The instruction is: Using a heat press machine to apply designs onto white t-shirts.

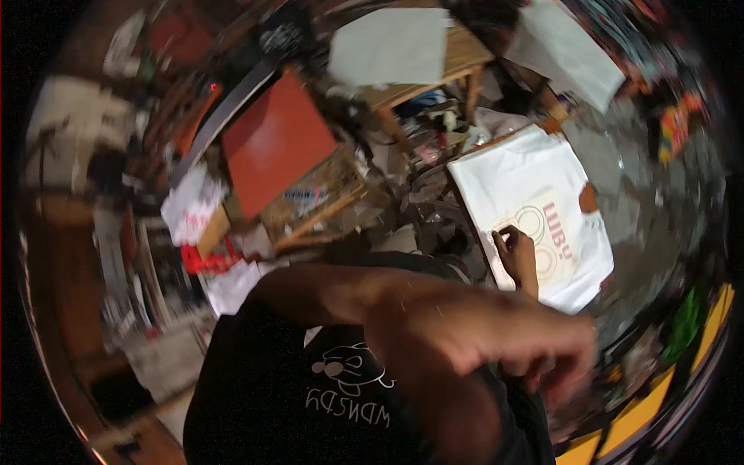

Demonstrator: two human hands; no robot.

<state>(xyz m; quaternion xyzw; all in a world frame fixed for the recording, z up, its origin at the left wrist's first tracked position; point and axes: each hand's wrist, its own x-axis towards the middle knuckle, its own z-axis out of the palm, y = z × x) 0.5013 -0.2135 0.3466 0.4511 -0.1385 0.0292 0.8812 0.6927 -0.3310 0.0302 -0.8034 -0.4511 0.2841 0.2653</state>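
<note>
The white printed shirt lies spread beneath the right grip.

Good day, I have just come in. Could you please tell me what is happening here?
A person has a white garment spread over a brown board, its print facing up. The right hand is at the print's edge, fingers bent; whether it grips anything is unclear. The left hand, blurred, reaches across the body, nearer the camera, with nothing visible in it. A red panel lies off to the left.
</note>
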